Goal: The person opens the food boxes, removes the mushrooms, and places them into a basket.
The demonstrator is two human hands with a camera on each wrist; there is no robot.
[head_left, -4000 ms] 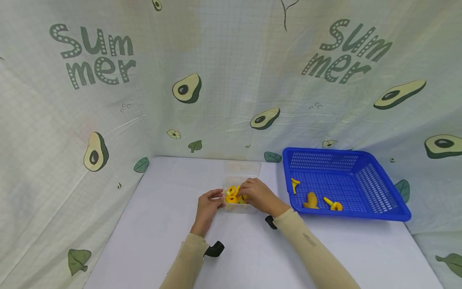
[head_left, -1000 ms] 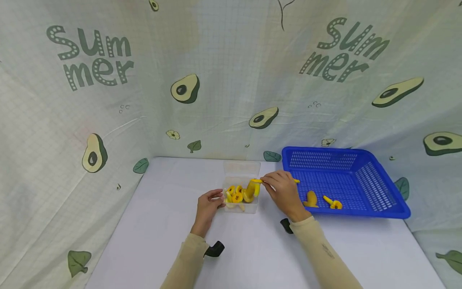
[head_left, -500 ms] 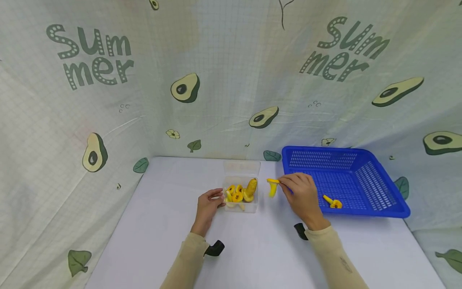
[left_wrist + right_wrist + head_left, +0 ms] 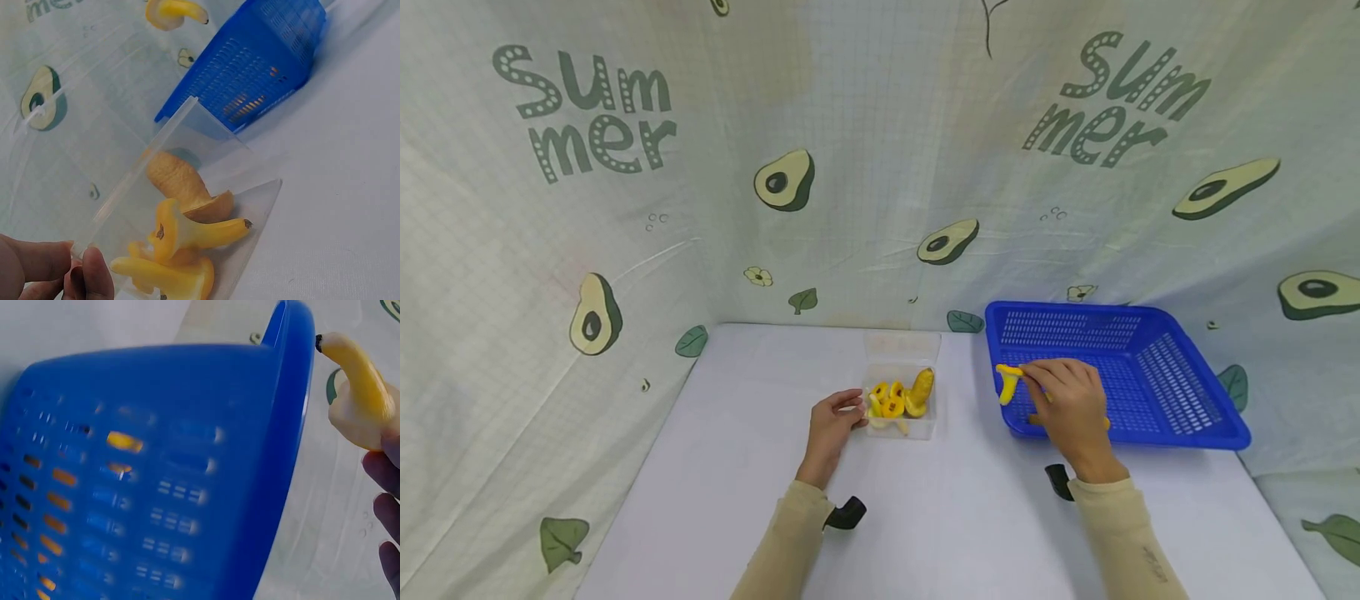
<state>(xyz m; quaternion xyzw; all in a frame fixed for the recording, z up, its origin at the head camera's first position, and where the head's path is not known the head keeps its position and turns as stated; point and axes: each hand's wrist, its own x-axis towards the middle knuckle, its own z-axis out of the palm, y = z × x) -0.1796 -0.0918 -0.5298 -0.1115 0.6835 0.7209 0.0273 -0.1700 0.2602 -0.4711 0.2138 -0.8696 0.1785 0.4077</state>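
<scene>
My right hand (image 4: 1071, 408) pinches a yellow toy mushroom (image 4: 1009, 383) by the edge of its cap, stem hanging down, over the left side of the blue basket (image 4: 1157, 440). In the right wrist view the held mushroom (image 4: 362, 378) is beyond the basket's rim, its stem tip dark. My left hand (image 4: 831, 429) pinches the left edge of a clear plastic box (image 4: 917, 429) between thumb and fingers. Several yellow mushrooms (image 4: 203, 234) lie in the box, beside one larger tan-yellow mushroom (image 4: 920, 392) leaning upright at its right side.
The box's clear lid (image 4: 902, 346) is folded back behind it. Yellow pieces inside the basket show through its slots, partly hidden by my right hand. A white table (image 4: 760, 367) meets a printed curtain (image 4: 865, 167) at the back.
My right hand was in the box earlier, then lifted the yellow mushroom out and carried it right to the basket. My left hand has stayed at the box.
</scene>
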